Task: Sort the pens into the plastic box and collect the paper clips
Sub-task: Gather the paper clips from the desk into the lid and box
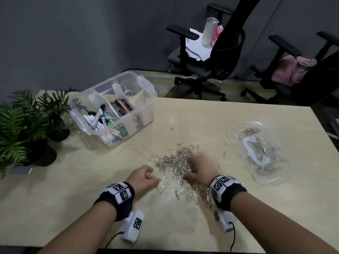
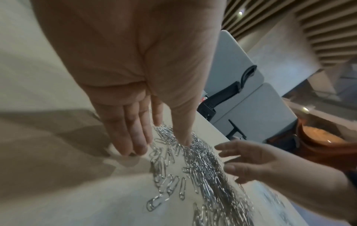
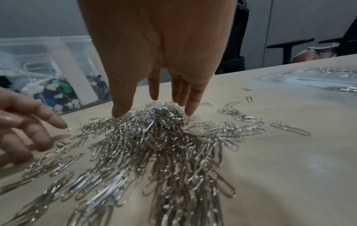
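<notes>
A: Head view: what is seen of the paper clips (image 1: 180, 167)?

B: A heap of thin silver wire loops is spread mid-tabletop (image 1: 201, 116). More are gathered in the clear lid (image 1: 236, 133) to the right, beside the tabletop's right edge.

A: And the hands?

B: The left hand (image 1: 145, 177) is set at the heap's left fringe, fingers straight, tips touching clips. The right hand (image 1: 199, 166) is spread over the heap with fingertips (image 3: 117, 112) on it; nothing is gripped.

A: Any writing?

B: "MARKER" can just be read on pens (image 1: 100, 119) stacked in the plastic box (image 1: 145, 110), far left. Bare tabletop is left near the front edge and between heap and box.
</notes>
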`<state>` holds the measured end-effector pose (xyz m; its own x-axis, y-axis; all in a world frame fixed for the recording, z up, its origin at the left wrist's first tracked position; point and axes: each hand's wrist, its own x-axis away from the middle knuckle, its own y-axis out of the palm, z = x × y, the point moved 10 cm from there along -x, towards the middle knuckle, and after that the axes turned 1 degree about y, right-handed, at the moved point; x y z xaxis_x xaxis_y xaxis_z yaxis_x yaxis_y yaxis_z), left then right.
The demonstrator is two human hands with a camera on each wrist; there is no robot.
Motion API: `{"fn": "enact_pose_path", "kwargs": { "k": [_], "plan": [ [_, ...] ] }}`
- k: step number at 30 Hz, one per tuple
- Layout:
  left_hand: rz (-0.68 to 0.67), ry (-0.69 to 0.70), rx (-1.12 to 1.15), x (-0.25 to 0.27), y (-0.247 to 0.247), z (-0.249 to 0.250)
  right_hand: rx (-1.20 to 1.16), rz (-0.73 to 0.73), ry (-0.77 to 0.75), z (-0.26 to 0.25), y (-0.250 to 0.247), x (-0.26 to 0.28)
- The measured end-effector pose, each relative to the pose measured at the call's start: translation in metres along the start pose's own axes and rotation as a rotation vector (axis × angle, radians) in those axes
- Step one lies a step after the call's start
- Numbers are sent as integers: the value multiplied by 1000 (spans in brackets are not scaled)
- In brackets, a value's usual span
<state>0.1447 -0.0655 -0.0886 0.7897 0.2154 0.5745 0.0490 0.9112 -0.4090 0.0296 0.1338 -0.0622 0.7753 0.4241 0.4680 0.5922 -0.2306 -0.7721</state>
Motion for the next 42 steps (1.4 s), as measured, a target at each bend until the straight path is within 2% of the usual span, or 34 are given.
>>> {"fn": "enact_pose_path", "kwargs": {
  "k": [2, 4, 6, 9, 14, 17, 21, 26, 32, 39, 42],
  "plan": [
    [26, 73, -47, -5, 2, 12, 36, 43, -5, 3, -10, 2],
    [60, 148, -208, -11, 1, 23, 93, 60, 49, 16, -18, 4],
    [111, 188, -328, -14, 1, 32, 130, 28, 114, 29, -17, 7],
    [186, 207, -371, -19, 8, 45, 91, -28, 151, 40, -7, 8],
    [110, 261, -567, -39, 36, 65, -13, -8, 129, 36, -1, -4],
    [90, 273, -523, -48, 42, 75, -78, -4, 90, 33, 0, -13],
    [29, 224, -477, -58, 43, 78, -84, 26, 37, 33, -8, -19],
    [52, 190, -413, -59, 33, 91, -124, 12, 3, 31, -23, -15],
    [57, 239, -327, -44, 13, 120, -152, -41, -94, 3, -54, -8],
    [141, 313, -201, -20, -50, 164, -194, 33, -224, -52, -113, -27],
    [252, 369, -136, -11, -100, 189, -205, 76, -296, -91, -138, -41]
  ]
}}
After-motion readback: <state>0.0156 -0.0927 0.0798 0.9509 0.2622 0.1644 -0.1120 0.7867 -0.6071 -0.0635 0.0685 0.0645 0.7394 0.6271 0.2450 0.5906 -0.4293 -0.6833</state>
